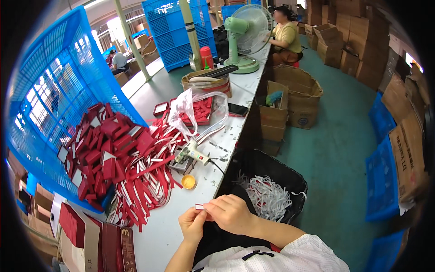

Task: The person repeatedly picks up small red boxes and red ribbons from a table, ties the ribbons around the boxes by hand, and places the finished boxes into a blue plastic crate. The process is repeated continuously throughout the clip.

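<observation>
Close to my body, at the table's front edge, both hands meet around a small red and white strip piece (199, 206). My left hand (192, 223) pinches it from below and the left. From the right, my right hand (230, 213) holds it with thumb and fingers closed; most of the piece is hidden by them. Just beyond my hands stands a small round pot of yellow stuff (188, 182). Behind it a glue gun (192, 154) lies on its side. Many loose red and white strips (145, 192) spread over the table to the left.
A tilted blue crate (86, 59) spills small red boxes (108, 149) at left. Further back are a phone (237, 109), a plastic bag (183, 111) and a green fan (242, 41). A black bin (301, 179) with white paper strips (269, 197) stands at my right. A person (287, 38) sits beyond.
</observation>
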Demonstrator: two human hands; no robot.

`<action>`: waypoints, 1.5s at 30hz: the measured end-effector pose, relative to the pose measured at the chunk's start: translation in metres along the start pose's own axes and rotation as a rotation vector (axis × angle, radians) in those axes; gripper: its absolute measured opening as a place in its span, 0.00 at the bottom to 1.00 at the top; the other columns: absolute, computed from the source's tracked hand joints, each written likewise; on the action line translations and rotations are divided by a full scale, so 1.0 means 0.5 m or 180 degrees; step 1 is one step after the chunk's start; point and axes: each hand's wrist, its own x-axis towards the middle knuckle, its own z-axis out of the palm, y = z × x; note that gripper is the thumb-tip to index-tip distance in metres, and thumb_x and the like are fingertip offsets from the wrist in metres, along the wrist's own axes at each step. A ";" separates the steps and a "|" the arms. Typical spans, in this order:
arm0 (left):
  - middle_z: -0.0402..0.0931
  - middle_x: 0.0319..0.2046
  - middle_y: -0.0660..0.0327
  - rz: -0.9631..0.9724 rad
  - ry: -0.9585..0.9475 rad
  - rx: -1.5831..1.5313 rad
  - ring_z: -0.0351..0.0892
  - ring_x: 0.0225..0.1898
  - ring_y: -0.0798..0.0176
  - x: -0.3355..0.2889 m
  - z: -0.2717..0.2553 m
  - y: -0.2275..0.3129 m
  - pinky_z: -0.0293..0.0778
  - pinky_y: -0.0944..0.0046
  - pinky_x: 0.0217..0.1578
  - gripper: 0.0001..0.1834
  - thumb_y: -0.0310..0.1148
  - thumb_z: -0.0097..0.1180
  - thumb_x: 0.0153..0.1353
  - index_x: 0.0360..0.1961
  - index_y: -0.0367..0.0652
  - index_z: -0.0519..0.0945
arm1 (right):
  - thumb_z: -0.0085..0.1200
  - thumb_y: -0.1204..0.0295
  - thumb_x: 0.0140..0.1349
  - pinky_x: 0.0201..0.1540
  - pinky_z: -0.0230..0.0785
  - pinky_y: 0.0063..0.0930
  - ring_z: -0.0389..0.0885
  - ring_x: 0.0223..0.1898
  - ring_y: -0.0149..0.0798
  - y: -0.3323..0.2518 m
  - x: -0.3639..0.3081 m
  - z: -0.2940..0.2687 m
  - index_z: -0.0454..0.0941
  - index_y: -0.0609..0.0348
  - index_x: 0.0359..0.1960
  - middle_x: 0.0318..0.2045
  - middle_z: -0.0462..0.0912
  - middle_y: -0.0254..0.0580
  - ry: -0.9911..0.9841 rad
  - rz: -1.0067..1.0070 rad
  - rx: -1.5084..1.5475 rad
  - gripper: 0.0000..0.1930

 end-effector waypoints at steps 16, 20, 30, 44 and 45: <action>0.68 0.11 0.59 0.1329 -0.0118 0.2454 0.66 0.11 0.67 -0.032 0.033 -0.040 0.60 0.71 0.14 0.02 0.20 0.51 0.43 0.17 0.35 0.72 | 0.48 0.74 0.39 0.17 0.59 0.22 0.67 0.17 0.32 0.032 -0.083 -0.008 0.66 0.57 0.17 0.14 0.66 0.34 -0.0347 -0.0179 -0.0091 0.04; 0.72 0.16 0.59 0.0871 0.0548 0.1616 0.70 0.18 0.68 -0.064 0.043 -0.052 0.65 0.73 0.22 0.03 0.21 0.46 0.48 0.21 0.36 0.72 | 0.45 0.78 0.49 0.16 0.59 0.16 0.69 0.14 0.27 0.042 -0.091 -0.009 0.71 0.57 0.23 0.16 0.71 0.36 0.0507 0.1464 0.1427 0.03; 0.69 0.24 0.61 0.0777 0.1966 -0.0816 0.66 0.24 0.70 -0.184 -0.096 0.119 0.63 0.73 0.24 0.04 0.27 0.45 0.48 0.28 0.43 0.66 | 0.39 0.78 0.49 0.29 0.71 0.25 0.75 0.29 0.38 0.427 -0.431 0.054 0.68 0.65 0.21 0.24 0.75 0.46 0.2877 0.4763 0.5010 0.05; 0.68 0.24 0.63 0.0643 0.0107 -0.0898 0.66 0.25 0.70 -0.213 -0.065 0.222 0.67 0.70 0.26 0.08 0.28 0.45 0.50 0.33 0.44 0.66 | 0.41 0.79 0.45 0.46 0.60 0.39 0.69 0.43 0.52 0.516 0.048 -0.255 0.59 0.63 0.49 0.38 0.70 0.57 0.0707 0.1462 -0.0826 0.24; 0.68 0.23 0.65 0.0661 0.0317 -0.0655 0.65 0.24 0.72 -0.208 -0.043 0.215 0.65 0.71 0.25 0.07 0.28 0.44 0.50 0.33 0.46 0.65 | 0.41 0.80 0.46 0.38 0.64 0.36 0.73 0.35 0.49 0.473 0.150 -0.314 0.64 0.64 0.44 0.33 0.73 0.54 0.0937 0.1426 -0.1001 0.19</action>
